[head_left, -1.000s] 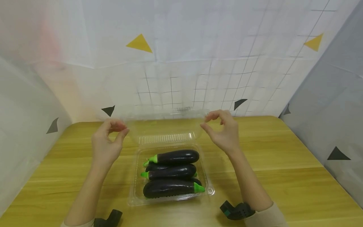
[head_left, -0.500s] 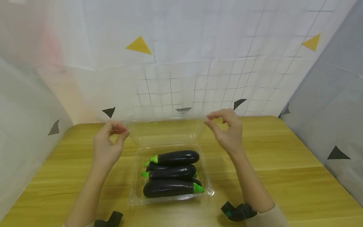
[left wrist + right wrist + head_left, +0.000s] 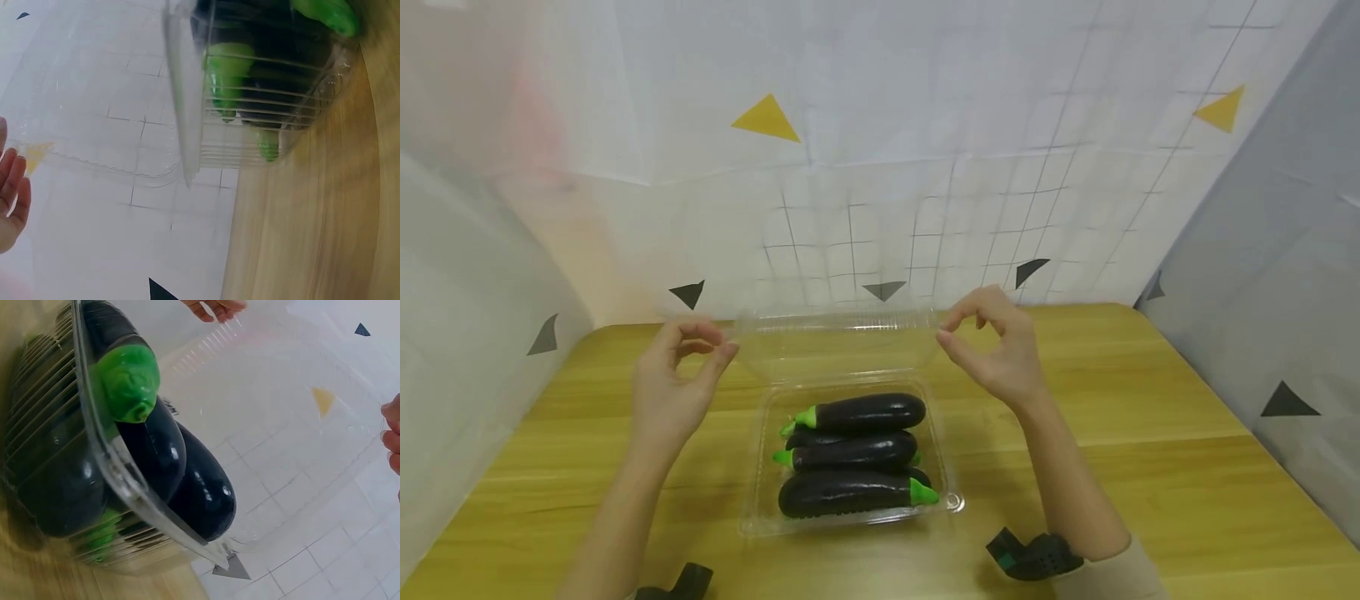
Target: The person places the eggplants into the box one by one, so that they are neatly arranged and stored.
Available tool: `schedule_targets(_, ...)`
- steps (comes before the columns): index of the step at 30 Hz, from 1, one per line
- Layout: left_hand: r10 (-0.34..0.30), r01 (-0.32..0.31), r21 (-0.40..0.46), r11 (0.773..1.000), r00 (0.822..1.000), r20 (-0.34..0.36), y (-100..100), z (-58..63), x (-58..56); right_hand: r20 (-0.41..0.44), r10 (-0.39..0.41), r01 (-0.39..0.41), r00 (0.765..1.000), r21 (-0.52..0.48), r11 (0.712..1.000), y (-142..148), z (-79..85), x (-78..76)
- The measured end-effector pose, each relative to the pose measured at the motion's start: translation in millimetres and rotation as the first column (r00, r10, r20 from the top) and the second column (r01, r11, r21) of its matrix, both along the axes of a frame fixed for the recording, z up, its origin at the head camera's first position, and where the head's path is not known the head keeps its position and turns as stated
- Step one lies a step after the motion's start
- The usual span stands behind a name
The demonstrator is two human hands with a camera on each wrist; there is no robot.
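Note:
A clear plastic clamshell box stands on the table with its hinged lid (image 3: 842, 346) raised behind the tray (image 3: 942, 450). Several dark purple eggplants (image 3: 850, 494) with green stems lie stacked in the tray. My left hand (image 3: 677, 375) pinches the lid's left edge between thumb and fingers. On the opposite edge, my right hand (image 3: 1000, 350) pinches likewise. In the right wrist view, eggplants (image 3: 203, 487) press close behind the tray's ribbed wall, and the right-hand fingertips (image 3: 392, 434) show at the lid's edge. The left wrist view has the left hand (image 3: 12, 206) at its border.
Beneath the box is a wood-grain table (image 3: 1150, 467). White sheeting with grid lines (image 3: 880, 225) and yellow and black triangles hangs behind it, and grey sheeting (image 3: 1285, 292) covers the right side. Black wrist-worn devices (image 3: 1033, 557) sit near both sleeves.
The raised lid has changed its tilt slightly, while both hands keep their pinch on it. The left hand has shifted a little to the left. The eggplants and tray stay in place.

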State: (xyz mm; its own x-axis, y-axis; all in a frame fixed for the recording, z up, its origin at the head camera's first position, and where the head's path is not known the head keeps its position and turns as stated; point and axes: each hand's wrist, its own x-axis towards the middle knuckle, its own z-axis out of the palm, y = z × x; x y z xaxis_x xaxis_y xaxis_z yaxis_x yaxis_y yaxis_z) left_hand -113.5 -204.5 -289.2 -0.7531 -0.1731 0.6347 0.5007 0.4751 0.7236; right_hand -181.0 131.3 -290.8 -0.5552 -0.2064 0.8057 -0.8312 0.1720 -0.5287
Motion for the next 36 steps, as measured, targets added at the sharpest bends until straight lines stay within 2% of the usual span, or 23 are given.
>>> schedule_targets(3,-0.064,0.064,0.006,0.998,0.998,-0.016,-3.2,1.3,4.0,0.006,0.013,-0.013,1.0,0.022,1.0,1.0,-0.4,1.8)
schedule_targets(6,-0.152,0.151,-0.036,0.988,0.988,-0.028,-8.0,2.2,9.5,0.01,0.036,-0.036,0.999,0.072,0.997,3.6,-1.1,6.6)
schedule_targets(8,-0.202,0.199,-0.089,0.976,0.979,-0.024,-11.7,2.7,14.7,-0.017,0.062,-0.06,0.998,0.118,0.991,5.7,-1.4,10.2)
schedule_targets(12,-0.254,0.253,-0.16,0.954,0.967,0.011,-18.5,1.0,27.9,-0.118,0.146,-0.121,0.982,0.196,0.973,9.9,-3.2,17.9)
schedule_targets(15,-0.261,0.262,-0.245,0.934,0.965,0.034,-22.7,-2.2,38.3,-0.164,0.21,-0.169,0.964,0.231,0.958,12.5,-4.9,26.4)
schedule_targets(17,-0.262,0.26,-0.339,0.904,0.964,0.043,-24.8,-5.1,45.4,-0.172,0.243,-0.196,0.955,0.252,0.948,14.3,-7.0,34.0)
schedule_targets(21,-0.289,0.266,-0.496,0.827,0.957,0.031,-26.4,-16.4,57.5,-0.178,0.291,-0.229,0.94,0.304,0.925,17.7,-14.8,49.6)
schedule_targets(26,-0.329,0.269,-0.6,0.754,0.944,0.009,-23.7,-37.3,68.7,-0.174,0.359,-0.277,0.917,0.372,0.886,21.6,-30.0,61.2)
schedule_targets(30,-0.347,0.241,-0.681,0.692,0.938,-0.02,-21.3,-50.7,74.2,-0.154,0.366,-0.275,0.918,0.418,0.866,24.0,-44.7,66.3)
schedule_targets(32,-0.342,0.237,-0.695,0.679,0.939,-0.014,-19.4,-54.6,76.2,-0.144,0.354,-0.26,0.924,0.441,0.859,25.1,-51.6,68.0)
schedule_targets(36,-0.298,0.233,-0.722,0.651,0.954,0.039,-15.2,-57.4,81.3,-0.123,0.333,-0.237,0.935,0.482,0.843,27.4,-60.6,69.9)
